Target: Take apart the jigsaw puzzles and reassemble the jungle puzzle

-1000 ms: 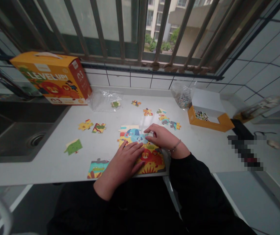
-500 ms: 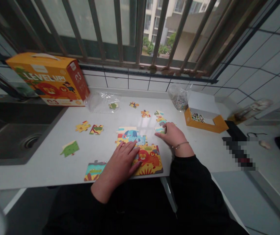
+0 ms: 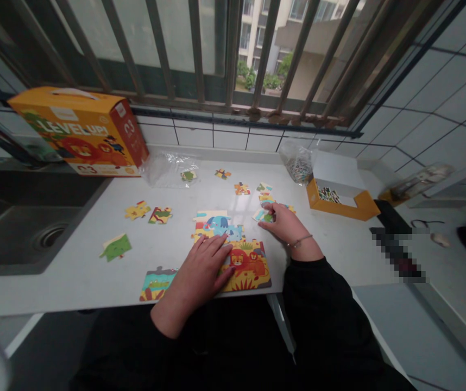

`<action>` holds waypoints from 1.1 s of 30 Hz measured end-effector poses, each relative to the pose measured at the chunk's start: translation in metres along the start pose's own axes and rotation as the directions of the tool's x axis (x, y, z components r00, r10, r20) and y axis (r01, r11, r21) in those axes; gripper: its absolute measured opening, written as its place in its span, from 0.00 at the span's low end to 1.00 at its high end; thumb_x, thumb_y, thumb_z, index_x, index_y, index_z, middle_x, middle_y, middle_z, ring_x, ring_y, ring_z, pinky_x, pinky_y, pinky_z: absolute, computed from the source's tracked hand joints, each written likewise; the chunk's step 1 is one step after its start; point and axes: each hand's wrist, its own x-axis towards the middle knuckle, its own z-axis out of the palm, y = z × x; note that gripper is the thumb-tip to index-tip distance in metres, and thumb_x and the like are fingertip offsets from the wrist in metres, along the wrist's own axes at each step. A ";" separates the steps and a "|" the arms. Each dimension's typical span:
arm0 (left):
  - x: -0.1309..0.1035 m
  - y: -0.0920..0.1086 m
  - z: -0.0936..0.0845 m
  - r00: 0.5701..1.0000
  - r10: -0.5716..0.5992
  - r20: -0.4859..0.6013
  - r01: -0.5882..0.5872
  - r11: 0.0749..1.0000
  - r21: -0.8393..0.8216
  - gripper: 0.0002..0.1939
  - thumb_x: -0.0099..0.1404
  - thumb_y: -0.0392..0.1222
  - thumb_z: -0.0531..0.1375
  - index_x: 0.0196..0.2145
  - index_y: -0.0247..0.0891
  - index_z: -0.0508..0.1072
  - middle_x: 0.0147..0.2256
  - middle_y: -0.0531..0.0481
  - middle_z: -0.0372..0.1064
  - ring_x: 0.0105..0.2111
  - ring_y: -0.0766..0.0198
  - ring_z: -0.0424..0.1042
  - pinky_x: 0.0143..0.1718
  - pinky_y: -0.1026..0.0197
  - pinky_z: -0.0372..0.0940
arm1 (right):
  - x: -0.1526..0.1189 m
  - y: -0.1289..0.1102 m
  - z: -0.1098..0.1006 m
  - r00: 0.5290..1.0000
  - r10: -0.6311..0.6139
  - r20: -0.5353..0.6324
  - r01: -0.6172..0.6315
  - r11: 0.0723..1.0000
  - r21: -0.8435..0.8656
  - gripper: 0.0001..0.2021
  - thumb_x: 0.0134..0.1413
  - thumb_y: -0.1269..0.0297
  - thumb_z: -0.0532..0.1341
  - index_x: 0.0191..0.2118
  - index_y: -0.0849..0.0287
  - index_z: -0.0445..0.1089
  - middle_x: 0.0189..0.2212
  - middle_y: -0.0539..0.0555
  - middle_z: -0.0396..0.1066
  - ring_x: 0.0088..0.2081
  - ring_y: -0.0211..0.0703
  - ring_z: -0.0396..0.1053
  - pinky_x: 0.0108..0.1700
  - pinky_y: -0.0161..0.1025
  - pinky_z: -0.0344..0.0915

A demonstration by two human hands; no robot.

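Observation:
My left hand (image 3: 204, 271) lies flat with its fingers spread over the left part of the joined lion puzzle section (image 3: 249, 269). Above its fingertips is the blue elephant section (image 3: 218, 222). My right hand (image 3: 284, 224) pinches a light blue and green puzzle piece (image 3: 262, 215) between thumb and fingers, close to the white counter. Other pieces lie just behind those fingers, partly hidden. A teal crocodile section (image 3: 155, 282) sits at the front edge, left of my left hand, which covers its right end.
Loose pieces lie around, among them a green one (image 3: 117, 247) and an orange one (image 3: 241, 188). An orange box (image 3: 82, 136) stands back left beside a sink (image 3: 33, 233). At the right are a bag of pieces (image 3: 298, 163) and an open tray (image 3: 345, 209).
The piece in my right hand has shifted slightly left and turned a little. My right fingers have moved slightly with it. My left hand stays nearly still.

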 end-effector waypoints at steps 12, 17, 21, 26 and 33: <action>0.001 0.000 0.000 1.000 0.001 0.008 -0.001 1.000 0.010 0.23 0.77 0.50 0.62 0.65 0.41 0.72 0.73 0.36 0.64 0.71 0.41 0.66 0.74 0.29 0.57 | 0.008 -0.023 0.003 0.991 0.136 -0.021 -0.118 0.921 0.371 0.12 0.64 0.56 0.64 0.48 0.56 0.73 0.33 0.51 0.77 0.33 0.45 0.73 0.38 0.41 0.68; 0.001 0.000 0.003 1.000 0.005 -0.017 -0.005 1.000 0.010 0.23 0.77 0.50 0.62 0.64 0.41 0.72 0.72 0.36 0.65 0.70 0.41 0.67 0.74 0.29 0.58 | 0.015 -0.045 0.021 0.987 0.002 0.160 -0.103 0.773 0.626 0.27 0.61 0.54 0.67 0.63 0.54 0.65 0.31 0.46 0.76 0.27 0.41 0.71 0.30 0.37 0.64; 0.000 0.000 0.004 0.999 0.012 -0.035 -0.011 1.000 0.011 0.23 0.77 0.50 0.62 0.64 0.42 0.72 0.72 0.37 0.65 0.70 0.42 0.67 0.74 0.30 0.58 | 0.028 -0.056 0.033 0.979 -0.076 0.187 -0.041 0.834 0.551 0.19 0.61 0.53 0.68 0.54 0.54 0.70 0.25 0.43 0.72 0.25 0.39 0.66 0.31 0.36 0.59; -0.001 0.001 0.001 1.000 0.004 -0.019 -0.004 1.000 0.013 0.23 0.77 0.49 0.62 0.65 0.41 0.72 0.73 0.36 0.64 0.71 0.42 0.65 0.74 0.30 0.57 | 0.038 -0.059 0.041 0.985 -0.080 0.153 0.014 0.919 0.395 0.14 0.60 0.58 0.70 0.48 0.55 0.72 0.25 0.42 0.68 0.28 0.39 0.66 0.33 0.37 0.60; 0.000 0.001 0.002 1.000 -0.003 -0.024 0.002 1.000 -0.014 0.22 0.77 0.49 0.61 0.64 0.42 0.72 0.72 0.37 0.65 0.71 0.42 0.66 0.75 0.30 0.56 | 0.033 -0.058 0.040 0.993 -0.083 0.086 0.061 0.969 0.240 0.13 0.58 0.60 0.73 0.44 0.56 0.74 0.31 0.46 0.73 0.32 0.40 0.69 0.37 0.38 0.63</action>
